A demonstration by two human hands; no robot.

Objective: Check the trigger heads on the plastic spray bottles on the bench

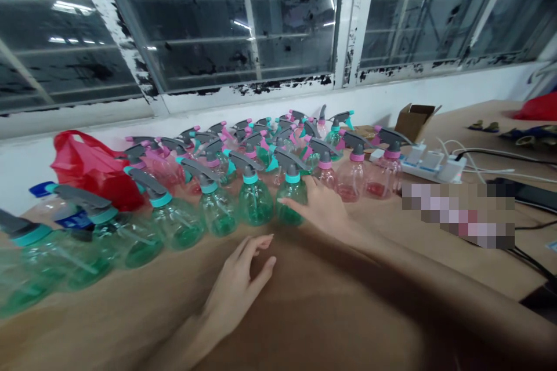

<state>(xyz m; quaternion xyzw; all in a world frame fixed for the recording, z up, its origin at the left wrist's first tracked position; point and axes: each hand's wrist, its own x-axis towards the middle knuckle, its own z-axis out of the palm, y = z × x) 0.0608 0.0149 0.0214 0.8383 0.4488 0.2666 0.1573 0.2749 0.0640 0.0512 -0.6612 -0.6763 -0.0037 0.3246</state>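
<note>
My right hand (324, 206) is at a green spray bottle (291, 188) with a turquoise collar and grey trigger head. Its thumb lies across the bottle's front and the fingers are at its right side, partly hidden. The bottle stands upright at the end of a front row of green ones. Nearer to me, my left hand (237, 281) hovers over the brown tabletop (322, 307), thumb and slightly bent fingers apart, with nothing in it. Just beyond it stands another green spray bottle (256, 200). To the right of my right hand are pink spray bottles (350, 177).
Several more pink and green sprayers crowd the back by the window wall. A red plastic bag (93, 171) and a blue-capped bottle (61, 206) are at left. On the right lie a white power strip (429, 165), cables and an open cardboard box (415, 122).
</note>
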